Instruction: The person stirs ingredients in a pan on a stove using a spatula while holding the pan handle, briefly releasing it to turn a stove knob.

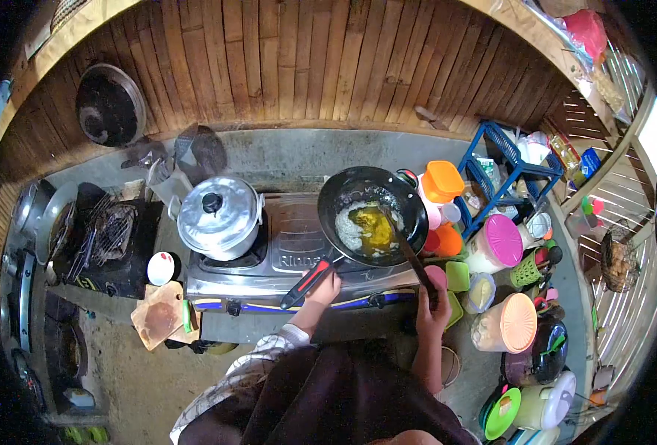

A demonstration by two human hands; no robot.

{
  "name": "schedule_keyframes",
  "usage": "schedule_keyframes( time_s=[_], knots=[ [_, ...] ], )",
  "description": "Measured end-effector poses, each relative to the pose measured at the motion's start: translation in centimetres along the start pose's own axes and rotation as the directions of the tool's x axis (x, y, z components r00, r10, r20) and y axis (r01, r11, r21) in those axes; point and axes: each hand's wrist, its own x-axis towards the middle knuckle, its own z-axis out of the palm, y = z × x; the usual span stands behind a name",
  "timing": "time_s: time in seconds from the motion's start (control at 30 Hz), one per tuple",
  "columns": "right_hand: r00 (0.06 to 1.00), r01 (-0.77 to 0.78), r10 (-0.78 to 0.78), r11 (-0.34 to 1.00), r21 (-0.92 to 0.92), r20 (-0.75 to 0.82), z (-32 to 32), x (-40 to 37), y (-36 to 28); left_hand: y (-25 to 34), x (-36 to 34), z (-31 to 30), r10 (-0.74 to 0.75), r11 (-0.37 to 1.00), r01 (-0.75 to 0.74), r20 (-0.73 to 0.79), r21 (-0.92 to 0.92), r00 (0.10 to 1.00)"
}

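On the right burner sits a black wok (330, 194) holding yellow liquid and pale, foamy food (349, 228). Its red-and-black handle (308, 283) points toward me, and my left hand (326, 288) is closed at it, fingers partly hidden behind it. My right hand (434, 313) grips a long brown wooden spatula (414, 262), its far end down in the wok's contents. The two-burner gas stove (299, 251) carries a lidded silver pot (220, 219) on its left side.
Right of the wok stand an orange container (443, 181), a pink-lidded jar (502, 239), a peach-lidded jar (517, 323) and a blue rack (484, 185). To the left are a cutting board (159, 314), a red-and-white cup (161, 268) and a wire grill (110, 231).
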Motion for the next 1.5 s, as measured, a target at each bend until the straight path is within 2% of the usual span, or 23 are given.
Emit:
schedule_keyframes(
  time_s=[0.07,0.1,0.13,0.2,0.23,0.33,0.4,0.47,0.5,0.63,0.7,0.83,0.93,1.0,1.03,1.13,1.2,1.33,1.4,1.47,1.5],
  knots=[
    [1.0,-0.013,0.012,0.996,0.091,0.005,-0.8,0.1,-0.4,0.0,0.0,0.0,-0.007,1.0,0.007,0.024,0.009,1.0],
    [0.999,0.04,-0.04,0.999,0.017,-0.023,-1.2,0.0,-2.3,-0.1,-0.1,0.1,0.015,1.0,-0.015,0.008,0.017,1.0],
    [0.999,0.046,-0.045,0.999,0.018,-0.029,-1.6,0.0,-2.5,-0.1,-0.1,0.3,0.021,1.0,-0.021,0.003,0.016,1.0],
    [0.999,-0.043,0.044,0.999,0.014,-0.029,-2.6,-0.1,-2.7,-0.3,-0.1,0.4,0.039,0.999,-0.039,0.003,-0.001,0.999],
    [0.997,0.046,-0.043,0.998,0.044,-0.068,-2.7,-0.1,-3.1,-0.3,-0.2,0.5,0.027,1.0,-0.027,0.01,-0.001,1.0],
    [0.988,0.104,-0.1,0.994,0.032,-0.116,-3.5,-0.3,-3.9,-0.4,-0.3,0.9,-0.01,0.999,0.011,0.018,-0.038,1.0],
    [0.988,0.082,-0.074,0.995,0.05,-0.135,-4.2,-0.6,-3.0,-0.5,-0.4,1.1,-0.006,0.999,0.006,-0.002,-0.044,1.0],
    [0.988,0.069,-0.062,0.997,0.041,-0.142,-4.8,-0.9,-3.2,-0.8,-0.4,1.3,-0.017,0.997,0.022,0.053,-0.079,0.998],
    [0.979,0.156,-0.156,0.988,-0.005,-0.135,-4.9,-0.9,-2.8,-0.8,-0.4,1.2,-0.018,0.997,0.022,0.053,-0.075,0.998],
    [0.965,0.201,-0.194,0.979,0.021,-0.174,-4.9,-1.3,-2.8,-1.1,-0.4,1.5,0.031,0.998,-0.031,0.01,-0.048,0.999],
    [0.945,0.284,-0.297,0.953,-0.105,-0.138,-4.8,-1.4,-2.8,-1.0,-0.4,1.5,0.057,0.998,-0.058,-0.013,-0.031,0.998],
    [0.96,0.201,-0.215,0.975,-0.095,-0.179,-4.1,-1.6,-1.8,-0.5,-0.3,0.6,0.058,0.998,-0.058,-0.007,-0.014,0.998],
    [0.97,0.145,-0.178,0.97,-0.194,-0.166,-3.3,-1.6,-1.8,-0.2,-0.1,0.0,0.069,0.997,-0.069,0.015,-0.026,0.998],
    [0.984,0.129,-0.143,0.984,-0.125,-0.106,-2.7,-1.2,-0.7,0.1,-0.3,-0.7,0.038,0.999,-0.034,0.115,-0.032,0.993],
    [0.985,0.128,-0.141,0.984,-0.124,-0.104,-2.4,-1.3,-0.6,0.2,-0.3,-0.9,0.054,0.998,-0.052,0.063,-0.02,0.997],
    [0.986,0.144,-0.152,0.983,-0.115,-0.067,-1.1,-1.1,-1.2,0.1,-0.1,-0.7,0.049,0.999,-0.046,0.092,-0.027,0.995],
    [0.998,0.066,-0.065,0.993,-0.1,0.012,-0.5,-1.1,-0.8,0.1,-0.2,-0.3,0.051,0.998,-0.049,0.06,-0.039,0.997],
    [0.985,0.168,-0.161,0.977,-0.133,0.062,0.9,-0.8,2.0,-0.5,-0.2,0.8,0.078,0.995,-0.078,0.008,-0.056,0.997],
    [0.988,0.135,-0.12,0.975,-0.175,0.094,1.2,-0.8,2.3,-0.8,-0.3,1.3,0.072,0.994,-0.07,0.016,-0.078,0.997],
    [0.989,0.067,-0.046,0.987,-0.148,0.142,1.8,-0.8,1.8,-0.9,-0.4,1.6,0.068,0.993,-0.066,0.025,-0.097,0.997],
    [0.988,0.087,-0.079,0.995,-0.055,0.131,2.2,-0.8,2.2,-0.7,-0.3,1.2,0.092,0.99,-0.088,0.033,-0.107,0.995]
  ],
)
